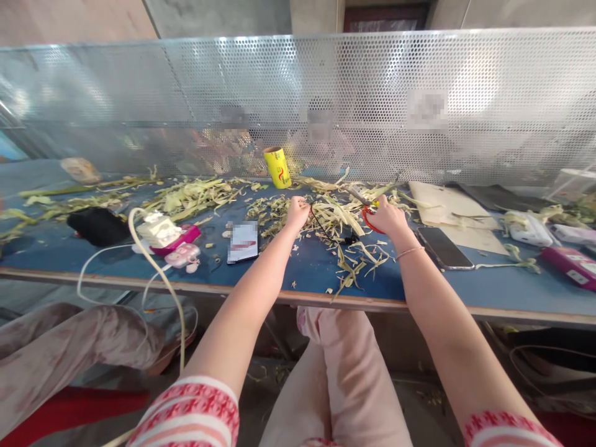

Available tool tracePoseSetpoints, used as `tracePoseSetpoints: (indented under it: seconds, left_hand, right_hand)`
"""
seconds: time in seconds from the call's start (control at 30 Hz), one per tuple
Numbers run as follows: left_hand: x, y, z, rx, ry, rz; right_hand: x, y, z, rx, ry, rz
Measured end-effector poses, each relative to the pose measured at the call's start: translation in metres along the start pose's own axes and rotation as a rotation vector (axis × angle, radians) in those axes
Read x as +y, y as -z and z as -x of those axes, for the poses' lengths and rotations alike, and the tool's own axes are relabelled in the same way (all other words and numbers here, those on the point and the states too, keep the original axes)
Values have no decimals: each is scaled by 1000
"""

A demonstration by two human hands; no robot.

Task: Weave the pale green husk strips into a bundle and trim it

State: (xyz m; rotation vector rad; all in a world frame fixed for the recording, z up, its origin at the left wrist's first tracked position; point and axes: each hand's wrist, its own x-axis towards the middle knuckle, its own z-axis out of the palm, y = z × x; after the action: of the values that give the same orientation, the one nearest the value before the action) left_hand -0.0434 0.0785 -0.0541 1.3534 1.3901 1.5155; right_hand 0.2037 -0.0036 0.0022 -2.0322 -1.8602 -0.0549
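Observation:
My right hand (387, 217) is closed around a pair of scissors (367, 220) with orange-red handles. Their blades point up and left over a pile of pale green, husk-like plant strips (342, 214). At the left edge of that pile, my left hand (298, 213) is closed, its fingers pinched together. What it pinches is too small to make out. A thin black cord (321, 225) curves from beside the left fingers down to a small dark object (352, 239) between the two hands. Loose strips (351, 267) lie scattered nearer the table's front edge.
A yellow cardboard tube (278, 167) stands behind the pile, before a perforated metal screen (372, 81). Phones (444, 247) (244, 242) lie on either side. Chargers with cables (161, 234) and a black pouch (99, 226) are at left. Another person's leg (79, 341) shows lower left.

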Motion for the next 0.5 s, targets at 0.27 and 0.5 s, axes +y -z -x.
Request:
tracePoseSetpoints:
  seconds: [0.27, 0.5]
  left_hand:
    - [13, 3, 8, 85, -108, 60]
    - [14, 3, 9, 124, -144, 62]
  right_hand:
    - [-19, -8, 10, -103, 144, -44]
    - [-30, -7, 19, -160, 205, -50]
